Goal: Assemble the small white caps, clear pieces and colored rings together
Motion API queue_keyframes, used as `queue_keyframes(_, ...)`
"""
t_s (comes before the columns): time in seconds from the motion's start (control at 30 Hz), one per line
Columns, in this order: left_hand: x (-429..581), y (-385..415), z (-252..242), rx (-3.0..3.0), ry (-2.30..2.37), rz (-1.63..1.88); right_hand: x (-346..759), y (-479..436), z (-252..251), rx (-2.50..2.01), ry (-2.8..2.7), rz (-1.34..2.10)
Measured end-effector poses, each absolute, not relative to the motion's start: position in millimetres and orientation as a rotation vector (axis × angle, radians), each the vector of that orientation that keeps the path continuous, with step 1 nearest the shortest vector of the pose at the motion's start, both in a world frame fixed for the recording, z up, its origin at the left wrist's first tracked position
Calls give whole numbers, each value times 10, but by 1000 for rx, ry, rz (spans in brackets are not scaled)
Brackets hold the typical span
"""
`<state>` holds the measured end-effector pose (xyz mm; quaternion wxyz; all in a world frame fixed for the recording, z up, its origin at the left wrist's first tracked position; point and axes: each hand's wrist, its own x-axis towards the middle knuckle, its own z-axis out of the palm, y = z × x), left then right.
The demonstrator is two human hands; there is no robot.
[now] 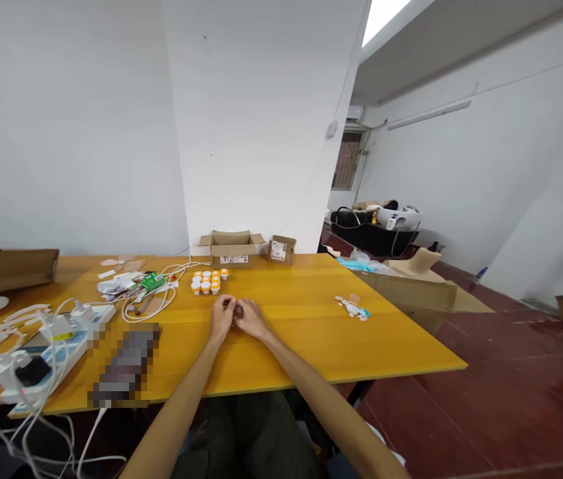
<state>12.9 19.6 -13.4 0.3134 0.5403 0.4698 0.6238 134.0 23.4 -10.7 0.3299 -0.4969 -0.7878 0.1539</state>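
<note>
Close together over the middle of the table [306,339], my left hand [221,318] and my right hand [252,319] meet with fingers curled inward. Both are closed around something small between them, mostly hidden by the fingers, and I cannot make out what it is. Just beyond my left hand stands a tight group of small white and orange bottle-like pieces [205,287]. Behind these, against the wall, sits an open cardboard box [231,257] with a smaller cardboard box [281,250] beside it.
On the left lie a power strip [79,342] with plugged chargers, tangled white cables [134,309], a blurred-out phone [126,366] and another cardboard box [12,273]. Small white and clear scraps [353,307] lie on the right. A large carton [405,296] stands past the table's right edge.
</note>
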Motion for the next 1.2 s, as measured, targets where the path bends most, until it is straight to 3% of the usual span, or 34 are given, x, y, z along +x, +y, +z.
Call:
queue_keyframes(0.3, 111, 196, -109, 1522, 1253, 1551, 1518, 293, -186, -848, -1893, 757)
queue_keyframes(1.2, 94, 76, -138, 2002, 1302, 1236, 1658, 235, -106, -768, -1453, 1197)
